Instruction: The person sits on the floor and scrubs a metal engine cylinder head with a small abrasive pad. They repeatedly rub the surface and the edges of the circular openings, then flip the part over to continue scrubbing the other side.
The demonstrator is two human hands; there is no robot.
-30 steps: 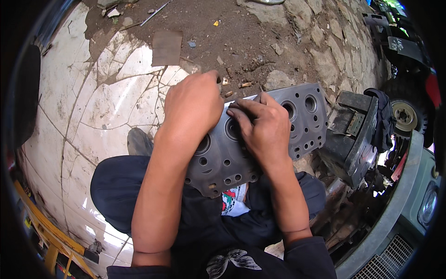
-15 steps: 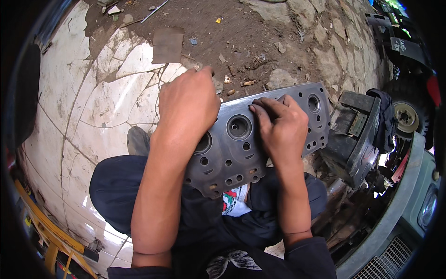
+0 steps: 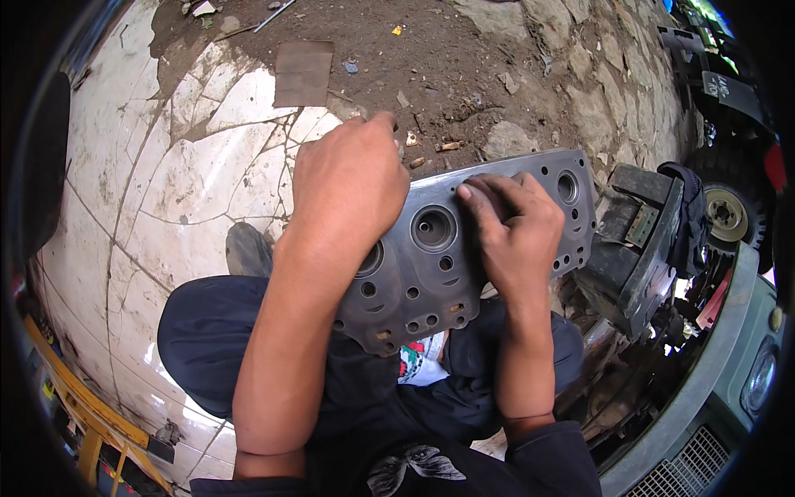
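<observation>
A grey metal cylinder head (image 3: 414, 269) leans tilted over my lap, its round valve seats and bolt holes facing up toward me. My left hand (image 3: 349, 186) is closed at its far left corner, the wrist covering part of one valve seat. The fingertips are out of sight, so what they grip cannot be made out. On the flat face right of the middle valve seat rests my right hand (image 3: 522, 228). Its thumb and fingers are drawn together near the far edge; anything pinched between them is hidden.
Cracked white tiles (image 3: 124, 190) spread at left, with a brown square sheet (image 3: 304, 74) beyond my left hand. Dirt and flat stones lie ahead. A dark metal box-like part (image 3: 633, 240) and a green vehicle front (image 3: 749, 348) stand at right; a yellow frame (image 3: 87, 406) is lower left.
Both hands have shifted slightly right, a little farther than the cylinder head, which also sits slightly more to the right. The right fingers stay bunched on its face.
</observation>
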